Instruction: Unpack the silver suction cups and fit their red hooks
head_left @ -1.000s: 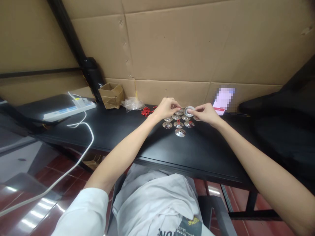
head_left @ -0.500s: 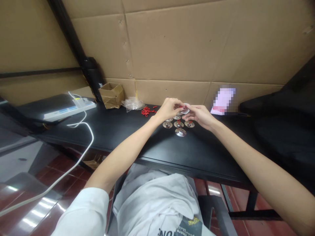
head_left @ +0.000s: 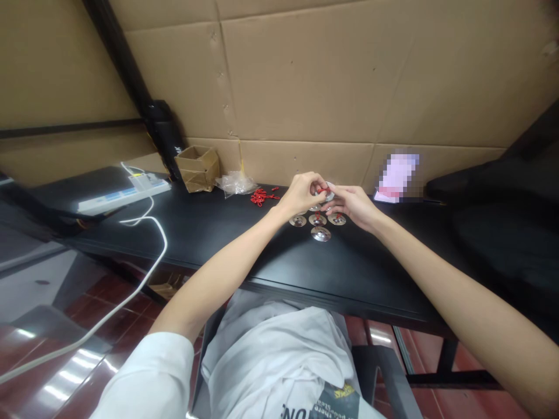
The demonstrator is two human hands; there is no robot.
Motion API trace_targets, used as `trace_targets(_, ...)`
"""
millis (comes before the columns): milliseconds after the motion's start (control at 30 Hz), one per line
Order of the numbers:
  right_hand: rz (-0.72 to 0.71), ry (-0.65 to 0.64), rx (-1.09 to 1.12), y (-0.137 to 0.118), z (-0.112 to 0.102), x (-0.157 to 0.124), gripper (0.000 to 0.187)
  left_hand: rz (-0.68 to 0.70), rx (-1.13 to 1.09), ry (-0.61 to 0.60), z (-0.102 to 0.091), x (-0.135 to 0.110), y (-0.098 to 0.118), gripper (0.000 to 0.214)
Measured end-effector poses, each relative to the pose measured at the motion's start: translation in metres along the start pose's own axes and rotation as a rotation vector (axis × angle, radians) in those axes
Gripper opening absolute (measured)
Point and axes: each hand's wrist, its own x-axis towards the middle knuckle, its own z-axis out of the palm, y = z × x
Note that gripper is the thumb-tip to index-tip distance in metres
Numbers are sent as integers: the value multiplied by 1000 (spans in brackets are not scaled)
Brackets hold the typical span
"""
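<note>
While left hand [head_left: 304, 193] pinches red cord [head_left: 322, 190], right hand [head_left: 356, 207] holds disc [head_left: 331, 196]

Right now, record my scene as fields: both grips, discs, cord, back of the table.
Left grip: fingertips on red cord
Right grip: holding metal disc
Front disc: flat on black table
Cord pile: left of the discs
Back left: cardboard box, clear plastic
Unclear: discs partly hidden by the hands
</note>
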Motion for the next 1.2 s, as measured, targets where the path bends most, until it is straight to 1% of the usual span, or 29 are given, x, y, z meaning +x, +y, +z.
trace_targets(200, -1, -2, 24, 2, 3, 0, 30, -14, -28, -4, 0, 0, 4, 9)
trace_targets(367, 12, 12, 103, 2, 5, 0, 27, 12, -85, 39, 4, 1, -2, 8)
trace_targets(533, 35, 11, 166, 0, 8, 0, 27, 55, -78, 21, 3, 2, -6, 7)
trace_targets(667, 47, 24, 228, -2, 9, 1, 23, 55, -80, 30, -1, 4, -9, 8)
trace_targets(867, 8, 39, 274, 1, 8, 4, 17, 45, -76, 26, -6, 5, -12, 7)
trace_targets(1000, -24, 55, 271, 3, 8, 4, 15, 36, -48, 26, -5, 4, -10, 8)
trace_targets(1200, -66, 1, 246, 3, 8, 2, 13, -11, -67, 74, 2, 3, -9, 8)
